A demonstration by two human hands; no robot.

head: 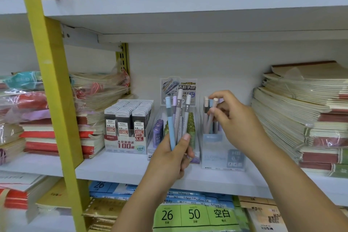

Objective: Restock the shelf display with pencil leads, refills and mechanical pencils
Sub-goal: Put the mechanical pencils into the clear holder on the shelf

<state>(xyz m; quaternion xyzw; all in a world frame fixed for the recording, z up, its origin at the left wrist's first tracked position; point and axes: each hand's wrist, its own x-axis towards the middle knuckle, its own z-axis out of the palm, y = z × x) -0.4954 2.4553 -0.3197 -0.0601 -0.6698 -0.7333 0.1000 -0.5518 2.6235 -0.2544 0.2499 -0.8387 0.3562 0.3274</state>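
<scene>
My left hand [172, 158] grips a bunch of pastel mechanical pencils [177, 118], held upright in front of the middle display box. My right hand [231, 120] pinches one pale pink pencil [211, 117] and holds it among the other pencils standing in the clear pencil display box [222, 156] on the white shelf [116, 169]. The middle box [192, 126] holds purple and green lead tubes, partly hidden by my left hand. A box of 0.5 HB lead cases [126, 128] stands to the left.
Stacks of wrapped notebooks [301, 115] fill the shelf's right side, and more stacks [92, 111] lie at the left. A yellow upright post [54, 100] stands at the left. Paper packs [194, 213] lie on the shelf below.
</scene>
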